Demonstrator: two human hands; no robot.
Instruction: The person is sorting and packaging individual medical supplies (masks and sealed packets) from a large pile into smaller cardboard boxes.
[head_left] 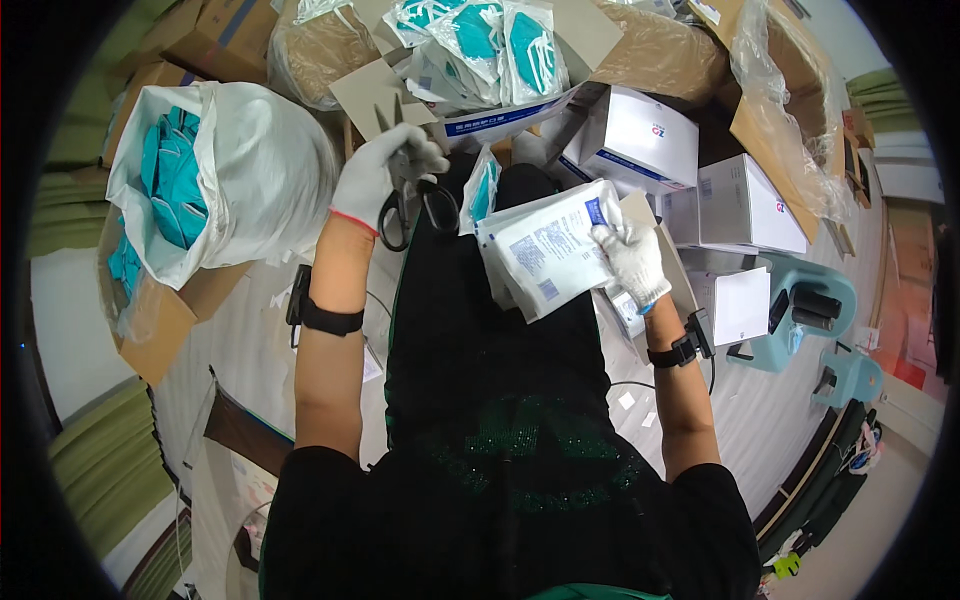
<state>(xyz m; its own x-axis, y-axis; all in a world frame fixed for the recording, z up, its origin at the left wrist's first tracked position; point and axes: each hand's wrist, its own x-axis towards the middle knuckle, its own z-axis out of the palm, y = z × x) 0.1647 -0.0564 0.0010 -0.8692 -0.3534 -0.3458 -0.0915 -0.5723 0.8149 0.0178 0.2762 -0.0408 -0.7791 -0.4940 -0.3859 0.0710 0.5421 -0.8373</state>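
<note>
My left hand (372, 183), in a white glove with a red cuff, is closed round a pair of black-handled scissors (403, 212), their blades pointing away from me. In my gloved right hand (637, 262) is a small stack of flat white printed packets (545, 250), gripped by the right edge above my lap. Just left of the stack, a clear packet with a teal face mask (483, 190) stands out over my black trousers. Beyond my hands, an open carton (510, 118) holds several bagged teal masks with white straps (475, 40).
At the left stands a white sack (270, 170) full of teal masks (178, 185). White boxes (640, 140) are stacked at the right, near an open brown carton (780, 150) with plastic lining. A pale blue plastic stool (835, 285) stands farther right.
</note>
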